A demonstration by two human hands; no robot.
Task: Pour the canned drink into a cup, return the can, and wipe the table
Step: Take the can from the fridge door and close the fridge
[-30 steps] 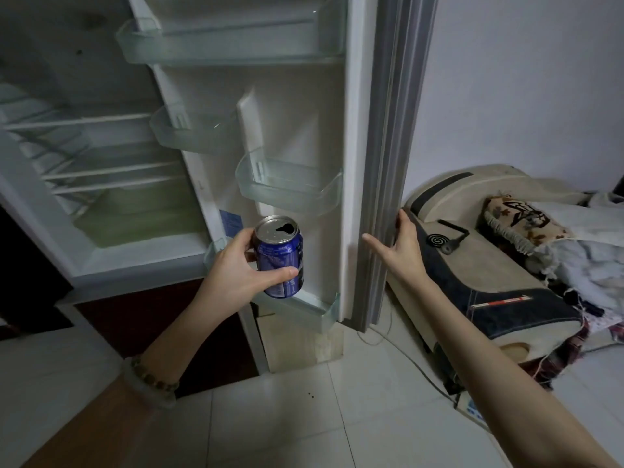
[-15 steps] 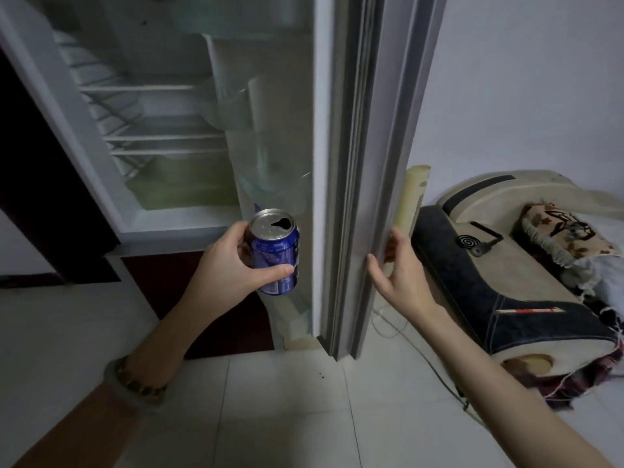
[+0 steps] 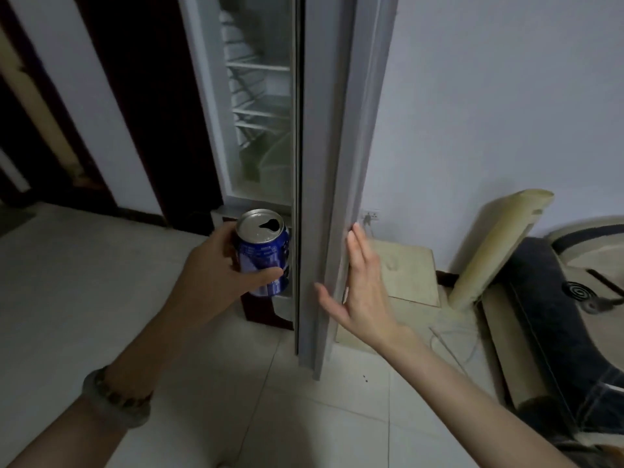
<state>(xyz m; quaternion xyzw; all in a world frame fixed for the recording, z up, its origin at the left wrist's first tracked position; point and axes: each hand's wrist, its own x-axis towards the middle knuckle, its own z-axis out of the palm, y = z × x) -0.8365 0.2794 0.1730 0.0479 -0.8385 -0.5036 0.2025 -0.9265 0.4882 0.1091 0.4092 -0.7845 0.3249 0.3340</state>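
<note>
While gripping opened blue can (image 3: 265, 255) upright in left hand (image 3: 216, 265); right hand (image 3: 363, 292) open, flat against fridge door (image 3: 332, 163) edge.

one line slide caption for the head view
Left hand grips an opened blue can; right hand flat against the fridge door.

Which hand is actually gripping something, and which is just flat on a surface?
The left hand grips the opened blue aluminium can. The right hand holds nothing; its open palm lies against the grey fridge door edge.

One can (image 3: 263, 253), one fridge door (image 3: 332, 163), two hands (image 3: 216, 265), two bracelets (image 3: 116, 400).
</note>
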